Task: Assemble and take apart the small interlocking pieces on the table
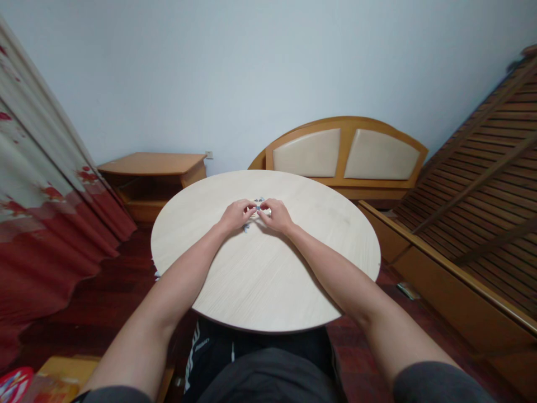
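Over the middle of the round pale table [268, 291], my left hand [238, 215] and my right hand [275, 215] meet fingertip to fingertip. Both are closed in a pinch on a small blue-grey piece [258, 208], too small to name more exactly. Just beyond the fingers lie a few small dark and bluish parts [262, 199]. Another small grey-blue part [246, 228] rests on the tabletop by the heel of my left hand. My fingers partly hide the held piece and the loose parts around it.
A wooden cabinet [155, 162] stands at the back left, near a red and white curtain [84, 224]. Behind the table, a headboard [308, 154] leans by the wall. A slatted bed base [482, 168] and a wooden rail [444, 280] are at right.
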`<state>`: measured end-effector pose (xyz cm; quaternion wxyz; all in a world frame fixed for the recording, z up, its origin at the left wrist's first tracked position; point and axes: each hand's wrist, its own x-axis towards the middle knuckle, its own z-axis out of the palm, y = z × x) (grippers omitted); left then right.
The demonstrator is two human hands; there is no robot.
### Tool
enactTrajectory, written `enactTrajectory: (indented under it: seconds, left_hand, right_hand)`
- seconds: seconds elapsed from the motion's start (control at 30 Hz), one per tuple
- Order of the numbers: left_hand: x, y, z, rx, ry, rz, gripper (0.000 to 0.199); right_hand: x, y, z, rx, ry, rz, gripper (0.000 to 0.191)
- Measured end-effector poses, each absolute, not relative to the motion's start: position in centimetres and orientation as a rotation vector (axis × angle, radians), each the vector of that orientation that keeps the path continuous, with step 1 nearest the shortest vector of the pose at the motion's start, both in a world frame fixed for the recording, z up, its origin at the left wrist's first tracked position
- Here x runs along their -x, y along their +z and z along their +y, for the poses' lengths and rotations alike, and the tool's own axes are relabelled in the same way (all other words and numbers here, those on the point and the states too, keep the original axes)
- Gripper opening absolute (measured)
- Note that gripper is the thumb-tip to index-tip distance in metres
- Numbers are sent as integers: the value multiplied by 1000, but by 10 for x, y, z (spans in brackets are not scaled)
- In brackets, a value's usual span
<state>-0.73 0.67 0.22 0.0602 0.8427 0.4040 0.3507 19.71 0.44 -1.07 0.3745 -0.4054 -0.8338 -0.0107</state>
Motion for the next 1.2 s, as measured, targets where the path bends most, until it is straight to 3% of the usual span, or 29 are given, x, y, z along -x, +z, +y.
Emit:
enactTrajectory:
  seconds: [0.6,0.9,1.2]
  left_hand:
    - [5,5,3,-2531,996,1302,26]
    - [8,5,5,-2510,956,1399,35]
    - [11,4,7,-2510,946,1420,36]
  right_hand:
    - [-206,1,6,1036,70,-2183,19]
    - [-250,22,12,1497,609,-2503,20]
    - [-263,27,11,1618,715,-2500,22]
